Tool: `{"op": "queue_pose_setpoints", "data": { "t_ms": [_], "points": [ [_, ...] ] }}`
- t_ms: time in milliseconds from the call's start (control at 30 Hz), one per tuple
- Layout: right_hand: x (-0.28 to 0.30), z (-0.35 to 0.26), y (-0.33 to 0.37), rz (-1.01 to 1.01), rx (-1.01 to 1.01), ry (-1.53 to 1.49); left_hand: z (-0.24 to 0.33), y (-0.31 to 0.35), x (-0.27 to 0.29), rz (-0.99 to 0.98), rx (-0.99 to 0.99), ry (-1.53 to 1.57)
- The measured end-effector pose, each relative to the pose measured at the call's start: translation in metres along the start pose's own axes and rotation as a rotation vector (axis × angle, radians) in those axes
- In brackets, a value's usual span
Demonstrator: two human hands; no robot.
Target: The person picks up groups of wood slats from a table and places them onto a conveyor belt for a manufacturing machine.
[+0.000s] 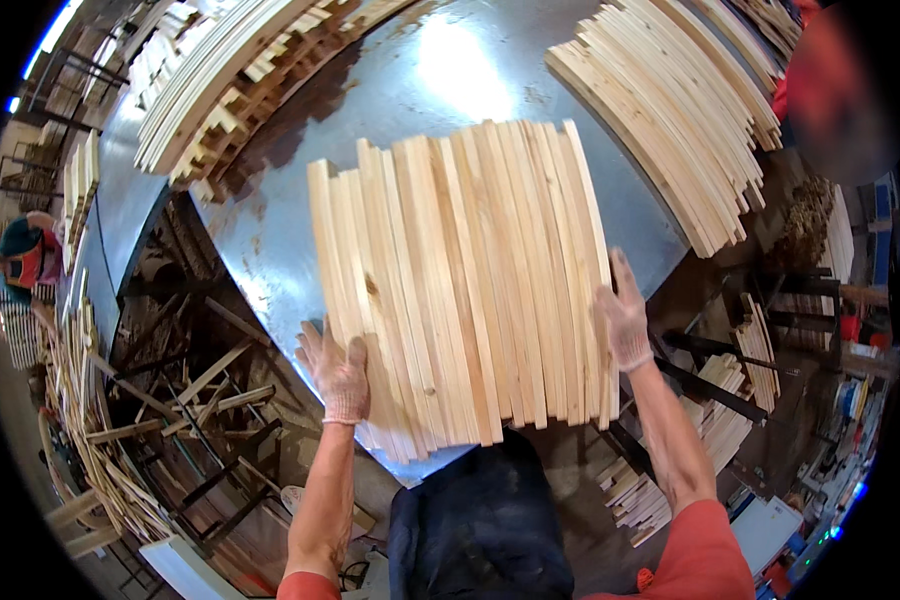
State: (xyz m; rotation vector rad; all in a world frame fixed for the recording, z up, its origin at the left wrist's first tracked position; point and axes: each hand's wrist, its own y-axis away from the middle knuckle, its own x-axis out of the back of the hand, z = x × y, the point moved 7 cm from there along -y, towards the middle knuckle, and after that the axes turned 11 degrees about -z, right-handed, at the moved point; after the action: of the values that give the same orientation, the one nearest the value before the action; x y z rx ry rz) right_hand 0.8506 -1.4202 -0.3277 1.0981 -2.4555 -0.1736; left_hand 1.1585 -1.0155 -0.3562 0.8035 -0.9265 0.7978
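Observation:
A row of pale wooden strips lies side by side on the shiny metal table, with uneven ends toward me and at the far side. My left hand, in a thin light glove, rests against the near left edge of the row, its fingers stretched and apart. On the opposite side, my right hand, gloved too, lies along the right edge with fingers extended and pointing away from me. Both palms face inward, with the strips between them. Neither hand's fingers wrap round a strip.
Wooden strips are stacked at the far left, and another row lies at the far right of the table. Scrap sticks and dark metal frames fill the left floor. Strips sit low on the right. A person is at far left.

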Motion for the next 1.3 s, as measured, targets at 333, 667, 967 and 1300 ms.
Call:
{"op": "queue_pose_setpoints", "data": {
  "t_ms": [333, 667, 967, 1300],
  "points": [
    [-0.069, 0.041, 0.163, -0.043, -0.273, -0.402, -0.060, 0.144, 0.002, -0.355, 0.255, 1.368],
    [-0.118, 0.074, 0.206, -0.255, -0.547, -0.745, -0.119, 0.185, 0.015, -0.677, 0.495, 1.226],
    [-0.123, 0.030, 0.204, -0.315, -0.585, -0.690, -0.112, 0.210, 0.067, -0.646, 0.491, 1.277],
    [-0.217, -0.127, 0.173, -0.710, -0.362, -0.471, -0.182, 0.342, 0.190, -0.138, 0.374, 1.360]
  ]
}}
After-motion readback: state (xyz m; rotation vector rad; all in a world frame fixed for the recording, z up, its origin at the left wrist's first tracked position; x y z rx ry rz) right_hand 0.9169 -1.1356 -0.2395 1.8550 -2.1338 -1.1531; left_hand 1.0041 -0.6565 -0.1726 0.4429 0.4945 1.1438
